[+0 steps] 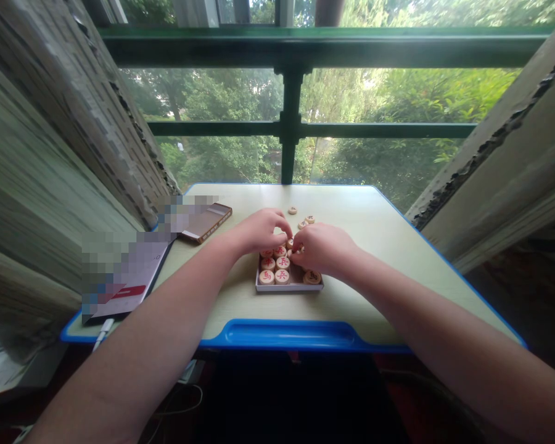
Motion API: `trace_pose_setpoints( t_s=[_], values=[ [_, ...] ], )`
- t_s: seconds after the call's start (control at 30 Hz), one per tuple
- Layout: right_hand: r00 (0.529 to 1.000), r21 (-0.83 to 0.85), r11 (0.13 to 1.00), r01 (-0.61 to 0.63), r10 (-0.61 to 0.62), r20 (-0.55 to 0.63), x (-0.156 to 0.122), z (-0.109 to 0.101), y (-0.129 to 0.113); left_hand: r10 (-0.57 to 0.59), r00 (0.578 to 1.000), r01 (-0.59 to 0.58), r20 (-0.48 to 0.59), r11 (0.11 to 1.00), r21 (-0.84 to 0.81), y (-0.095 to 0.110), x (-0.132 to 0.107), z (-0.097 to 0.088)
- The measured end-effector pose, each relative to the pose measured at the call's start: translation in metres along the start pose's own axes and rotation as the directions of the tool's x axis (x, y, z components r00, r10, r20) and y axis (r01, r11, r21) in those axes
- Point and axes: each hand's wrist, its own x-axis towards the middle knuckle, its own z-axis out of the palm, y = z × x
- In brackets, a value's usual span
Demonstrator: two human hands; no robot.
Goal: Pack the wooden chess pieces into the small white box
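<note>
A shallow box [289, 288] on the tabletop holds round wooden Chinese chess pieces, several with red characters. A red-marked piece [282, 277] and others stand in rows on its left side. A dark-marked piece [311, 277] lies in the front right corner. My left hand [263, 229] is over the box's back left part, fingers curved, with a gap between thumb and index finger and the tips close to the pieces. My right hand [322, 248] reaches in from the right, its fingers pinched on a chess piece [291, 254] that they partly hide.
Behind the hands lie a loose piece [292, 210] and two more pieces [309, 219] close together. A brown-edged phone-like object [208, 223] and a tablet [136, 290] with a white cable are on the left. The table [407, 302] has a blue rim and front groove. Curtains flank the window.
</note>
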Motion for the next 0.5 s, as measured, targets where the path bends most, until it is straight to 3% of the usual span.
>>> trace_pose_setpoints(
  t_s=[0.3, 0.5],
  values=[
    [0.999, 0.040, 0.999, 0.030, -0.029, -0.032, 0.000, -0.002, 0.004, 0.028, 1.000, -0.028, -0.006, 1.000, -0.003, -0.004, 0.001, 0.002],
    [0.994, 0.087, 0.996, -0.008, 0.017, -0.106, 0.001, -0.005, 0.011, 0.023, 0.999, -0.024, -0.030, 0.999, -0.037, -0.005, 0.001, 0.004]
  ],
)
